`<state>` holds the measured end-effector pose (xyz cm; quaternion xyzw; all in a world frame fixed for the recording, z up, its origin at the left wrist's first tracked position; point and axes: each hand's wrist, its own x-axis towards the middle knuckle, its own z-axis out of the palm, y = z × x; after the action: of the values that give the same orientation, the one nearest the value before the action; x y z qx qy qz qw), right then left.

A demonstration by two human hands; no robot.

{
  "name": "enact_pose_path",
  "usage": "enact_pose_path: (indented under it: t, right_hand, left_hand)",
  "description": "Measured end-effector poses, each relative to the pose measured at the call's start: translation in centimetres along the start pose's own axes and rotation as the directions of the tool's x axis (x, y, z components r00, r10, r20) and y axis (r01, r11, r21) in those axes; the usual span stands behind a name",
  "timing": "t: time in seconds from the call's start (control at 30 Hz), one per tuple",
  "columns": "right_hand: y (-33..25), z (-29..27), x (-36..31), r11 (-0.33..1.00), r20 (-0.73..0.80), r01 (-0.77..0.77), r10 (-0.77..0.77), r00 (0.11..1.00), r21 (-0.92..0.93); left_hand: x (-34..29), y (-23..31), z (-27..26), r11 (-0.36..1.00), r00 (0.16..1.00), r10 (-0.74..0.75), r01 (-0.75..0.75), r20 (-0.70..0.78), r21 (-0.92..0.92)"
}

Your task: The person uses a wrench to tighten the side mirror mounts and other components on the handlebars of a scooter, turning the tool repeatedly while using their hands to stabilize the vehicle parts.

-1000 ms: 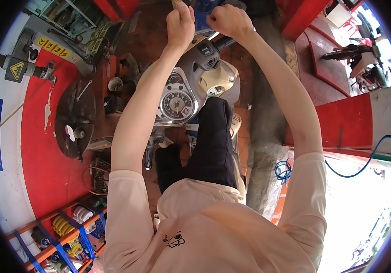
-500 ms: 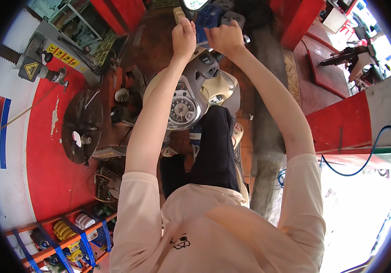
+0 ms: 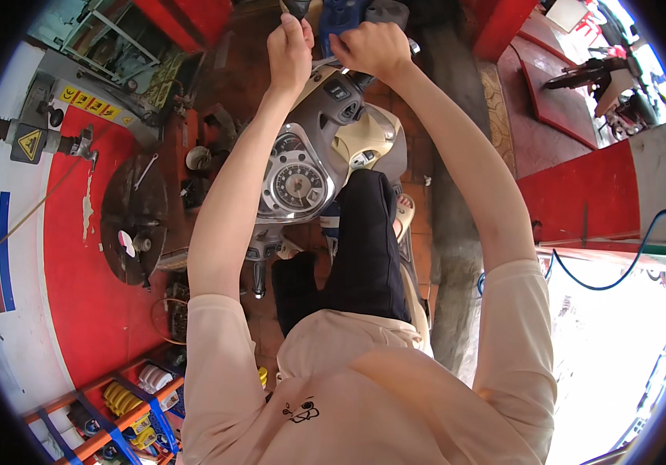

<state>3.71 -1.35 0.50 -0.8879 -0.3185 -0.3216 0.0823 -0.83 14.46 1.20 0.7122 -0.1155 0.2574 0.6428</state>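
Both my arms reach forward over a grey and cream scooter handlebar housing with a round speedometer. My left hand is closed around a dark upright part at the top of the handlebar. Close beside it, my right hand is fisted on a thin silver tool, probably a wrench, whose tip points toward my left hand. A blue object sits just beyond the hands. My black-trousered leg lies across the scooter below the speedometer.
A round dark tyre-machine turntable with a wrench on it stands on the left over a red floor. An orange and blue rack of parts is at lower left. A blue hose runs at the right, and a motorbike is parked far right.
My two hands have drawn closer together at the top of the handlebar. The view has shifted so the scooter sits lower and more central.
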Motion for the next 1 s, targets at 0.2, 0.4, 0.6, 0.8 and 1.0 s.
enact_pose_path:
  t: [0.2,0.4,0.6,0.8,1.0]
  right_hand:
    - [0.2,-0.4,-0.2,0.999,0.013,0.031,-0.031,0.999,0.007]
    - [2.2,-2.5,0.1,0.994,0.107,0.037,-0.026,0.994,-0.102]
    - [4.3,-3.4,-1.8,0.966,-0.052,-0.255,0.257,0.965,0.041]
    - [2.8,-1.4,0.5,0.966,0.117,-0.256,0.250,0.961,0.037]
    - [0.5,-0.7,1.0,0.962,0.449,-0.274,0.250,0.858,-0.011]
  left_hand:
    - [0.2,0.0,-0.1,0.999,0.998,-0.039,0.041,0.054,-0.034]
    - [0.4,0.6,-0.2,0.980,0.982,-0.179,0.184,0.066,-0.079]
    - [0.4,2.3,-0.3,0.996,0.996,-0.059,0.064,0.070,-0.059]
    - [4.0,6.2,1.4,0.996,0.996,0.089,-0.089,-0.014,-0.014]
    - [4.2,5.9,0.4,0.989,0.991,0.100,-0.089,0.093,-0.118]
